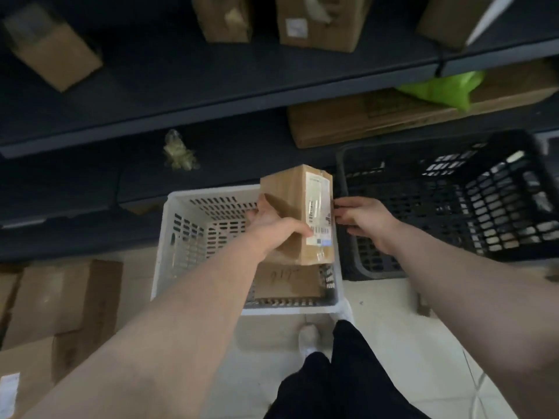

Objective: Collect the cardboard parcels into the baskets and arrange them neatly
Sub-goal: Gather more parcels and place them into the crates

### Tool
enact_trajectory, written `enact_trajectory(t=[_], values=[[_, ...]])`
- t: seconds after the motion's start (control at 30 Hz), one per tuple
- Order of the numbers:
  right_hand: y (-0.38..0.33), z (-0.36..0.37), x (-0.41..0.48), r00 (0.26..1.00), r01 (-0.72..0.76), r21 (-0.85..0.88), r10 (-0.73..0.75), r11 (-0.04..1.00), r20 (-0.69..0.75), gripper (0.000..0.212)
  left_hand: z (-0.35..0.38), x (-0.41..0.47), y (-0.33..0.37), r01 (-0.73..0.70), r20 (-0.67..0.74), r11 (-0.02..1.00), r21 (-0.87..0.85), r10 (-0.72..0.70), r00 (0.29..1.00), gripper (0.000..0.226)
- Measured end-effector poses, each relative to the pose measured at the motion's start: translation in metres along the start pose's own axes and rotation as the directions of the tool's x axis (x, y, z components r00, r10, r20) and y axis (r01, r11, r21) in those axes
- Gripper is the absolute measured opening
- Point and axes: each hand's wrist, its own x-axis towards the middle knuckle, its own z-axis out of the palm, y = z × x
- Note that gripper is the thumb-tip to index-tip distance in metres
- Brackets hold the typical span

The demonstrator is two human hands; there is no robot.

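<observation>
A cardboard parcel (pixel 298 213) with a white shipping label hangs over the white basket (pixel 181 237) on the floor. My left hand (pixel 272 225) grips its left side, thumb across the label. My right hand (pixel 361 220) touches the parcel's right edge with its fingertips. Another flat cardboard parcel (pixel 287 282) with handwritten digits lies in the bottom of the white basket. A black basket (pixel 453 207) stands to the right of the white one; I see no parcel inside it.
Dark shelves (pixel 181 95) run across the top, carrying several cardboard boxes (pixel 317 22), a long flat box (pixel 393 116) and a green bag (pixel 441 87). More boxes (pixel 60 297) are stacked on the floor at left. My legs and a shoe (pixel 308 337) are below the basket.
</observation>
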Motion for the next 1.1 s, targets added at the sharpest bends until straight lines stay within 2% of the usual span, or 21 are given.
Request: enact_trajectory(t=[0.07, 0.17, 0.33, 0.43, 0.5, 0.57, 0.63, 0.73, 0.87, 0.93, 1.03, 1.1], values=[[0.007, -0.027, -0.011, 0.987, 0.006, 0.026, -0.001, 1.000, -0.162, 0.034, 0.013, -0.005, 0.020, -0.062, 0.059, 0.998, -0.029, 0.063, 0.996, 0.110], [0.027, -0.076, -0.032, 0.930, -0.010, 0.048, 0.027, 0.999, -0.367, 0.027, 0.045, -0.013, 0.055, -0.128, 0.134, 0.991, 0.033, 0.123, 0.983, 0.115], [0.070, -0.145, -0.075, 0.853, -0.061, 0.101, 0.105, 0.993, -0.512, 0.018, 0.103, -0.017, 0.112, -0.136, 0.087, 0.971, 0.198, 0.121, 0.989, 0.133], [0.093, -0.169, -0.092, 0.836, -0.094, 0.145, 0.157, 0.985, -0.525, 0.017, 0.126, -0.017, 0.138, -0.139, -0.039, 0.956, 0.259, 0.154, 0.987, 0.127], [0.106, -0.181, -0.100, 0.845, -0.113, 0.162, 0.180, 0.980, -0.504, 0.017, 0.139, -0.011, 0.150, -0.152, -0.046, 0.964, 0.217, 0.166, 0.985, 0.114], [0.120, -0.192, -0.108, 0.855, -0.118, 0.181, 0.193, 0.976, -0.481, 0.016, 0.155, -0.013, 0.155, -0.188, 0.007, 0.969, 0.158, 0.190, 0.982, 0.089], [0.135, -0.206, -0.115, 0.859, -0.124, 0.200, 0.206, 0.972, -0.469, 0.015, 0.175, -0.026, 0.160, -0.240, 0.016, 0.952, 0.190, 0.241, 0.970, 0.059], [0.160, -0.235, -0.126, 0.875, -0.155, 0.207, 0.232, 0.966, -0.426, 0.017, 0.209, -0.050, 0.169, -0.255, 0.002, 0.937, 0.239, 0.262, 0.965, 0.036], [0.200, -0.285, -0.151, 0.901, -0.189, 0.155, 0.235, 0.970, -0.365, 0.018, 0.269, -0.095, 0.180, -0.316, 0.212, 0.908, 0.275, 0.263, 0.941, 0.032], [0.226, -0.314, -0.168, 0.899, -0.204, 0.131, 0.238, 0.970, -0.367, 0.020, 0.307, -0.125, 0.185, -0.342, 0.267, 0.895, 0.288, 0.268, 0.926, 0.029], [0.262, -0.361, -0.194, 0.894, -0.206, 0.099, 0.228, 0.974, -0.385, 0.009, 0.370, -0.164, 0.194, -0.344, 0.318, 0.898, 0.274, 0.253, 0.914, 0.018], [0.281, -0.391, -0.207, 0.882, -0.204, 0.110, 0.231, 0.973, -0.410, 0.013, 0.410, -0.186, 0.200, -0.355, 0.376, 0.890, 0.285, 0.237, 0.896, 0.016]])
